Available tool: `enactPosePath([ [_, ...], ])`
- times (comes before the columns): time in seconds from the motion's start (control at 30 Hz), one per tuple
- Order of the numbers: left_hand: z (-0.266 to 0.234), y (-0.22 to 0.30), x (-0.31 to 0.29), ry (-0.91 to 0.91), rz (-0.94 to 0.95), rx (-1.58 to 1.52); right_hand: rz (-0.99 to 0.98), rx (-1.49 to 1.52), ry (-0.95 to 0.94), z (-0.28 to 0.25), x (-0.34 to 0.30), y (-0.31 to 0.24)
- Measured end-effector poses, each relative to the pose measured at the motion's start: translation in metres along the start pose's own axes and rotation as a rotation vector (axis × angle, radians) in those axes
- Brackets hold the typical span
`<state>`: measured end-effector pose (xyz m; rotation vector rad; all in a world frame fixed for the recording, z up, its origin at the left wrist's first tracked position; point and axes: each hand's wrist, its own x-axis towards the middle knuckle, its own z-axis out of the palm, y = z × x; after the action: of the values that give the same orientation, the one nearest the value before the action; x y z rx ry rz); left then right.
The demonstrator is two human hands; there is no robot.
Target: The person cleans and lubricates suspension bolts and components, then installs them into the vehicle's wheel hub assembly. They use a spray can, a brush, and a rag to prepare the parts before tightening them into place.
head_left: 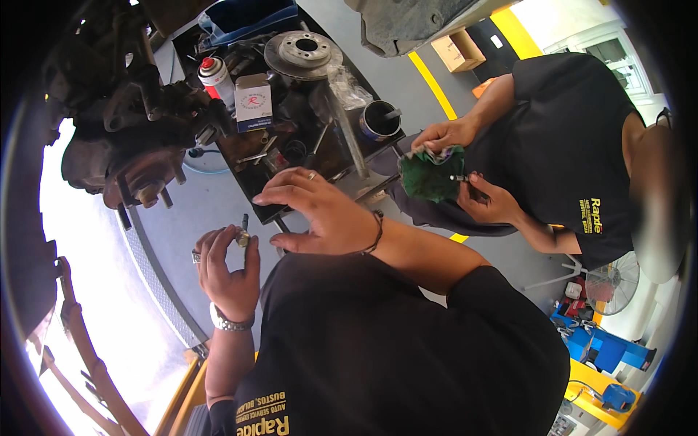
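My left hand (227, 275) pinches a small bolt-like metal part (243, 237) between thumb and fingers. Its dark, thin end points up, and a brass-toned, wider portion sits at the fingertips. To the right of it, my right hand (320, 214) is held out with thumb and fingers apart and nothing in its grasp. It hovers by the near edge of a dark tool cart (273, 207). Across from me, a co-worker holds a green cloth (430, 174) in one hand and a short metal pin (459, 178) in the other.
The cart carries a brake disc (302, 52), a spray can (215, 76), a small white box (254, 103), a black tub (379, 120) and loose tools. A wheel hub with studs (145, 185) juts in at left. A fan (613, 283) stands at far right.
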<state>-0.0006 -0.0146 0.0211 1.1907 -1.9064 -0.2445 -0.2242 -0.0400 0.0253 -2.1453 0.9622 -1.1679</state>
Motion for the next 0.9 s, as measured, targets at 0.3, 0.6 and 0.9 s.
enactPosePath([
  [0.3,0.027,-0.001,-0.009,0.050,0.055,0.150,0.162,-0.003,0.121,0.012,0.006,-0.017],
  [0.6,0.018,-0.022,-0.043,0.050,-0.243,0.219,0.649,-0.093,0.207,0.015,-0.053,0.105],
  [0.9,-0.002,-0.017,-0.066,0.100,-0.481,0.191,0.563,-0.319,0.204,0.040,-0.008,0.254],
])
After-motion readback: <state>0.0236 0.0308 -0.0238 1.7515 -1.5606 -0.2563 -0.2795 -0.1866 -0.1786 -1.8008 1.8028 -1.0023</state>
